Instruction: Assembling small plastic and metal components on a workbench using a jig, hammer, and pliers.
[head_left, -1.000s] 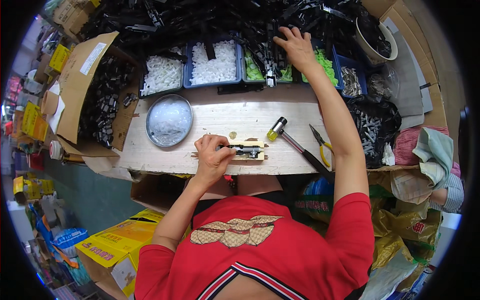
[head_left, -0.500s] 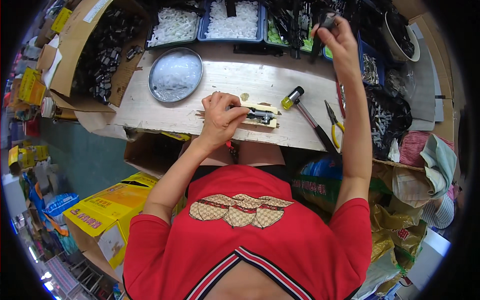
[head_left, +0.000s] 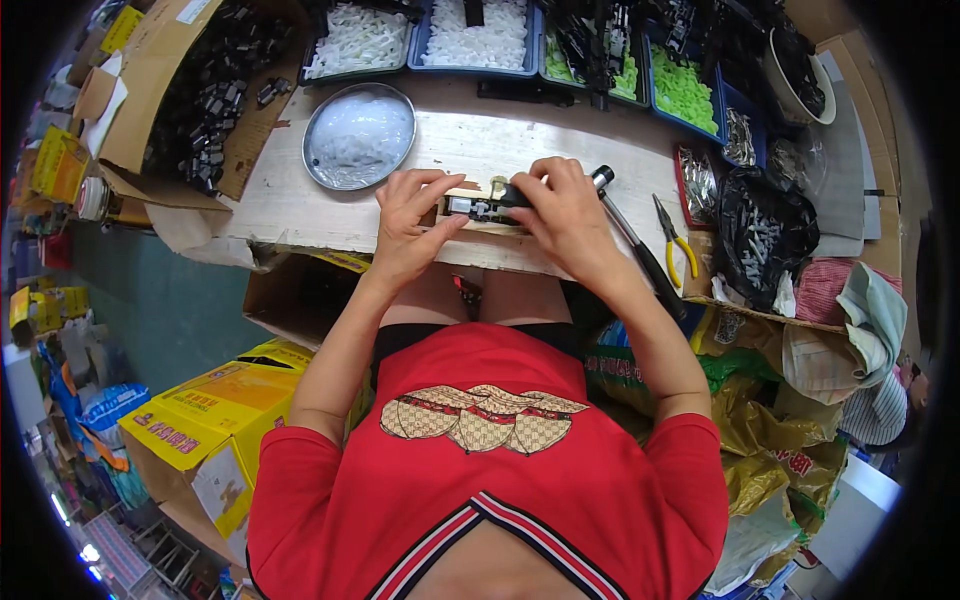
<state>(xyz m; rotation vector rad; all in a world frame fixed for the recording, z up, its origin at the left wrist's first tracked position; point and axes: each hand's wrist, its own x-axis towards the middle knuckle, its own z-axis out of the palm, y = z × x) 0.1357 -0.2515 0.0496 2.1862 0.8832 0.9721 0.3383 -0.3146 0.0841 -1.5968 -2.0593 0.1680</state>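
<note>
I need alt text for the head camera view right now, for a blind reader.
A person's left hand and right hand touch a black-and-silver part near the workbench's front edge. To their right lie a hammer and yellow-handled pliers; beyond are a round dish and trays of white and green pieces.

A head-worn fisheye looks down at the nearby workbench (head_left: 460, 130).

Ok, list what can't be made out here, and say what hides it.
All in the head view:
Black piece: mostly covered by the right grip, so its full shape is unclear.
Hammer: one end of its head is behind the right grip.
Blue tray of white pieces: far side cut off by the upper edge.
Dark pieces in the cardboard box: too small and shaded to identify.
</note>
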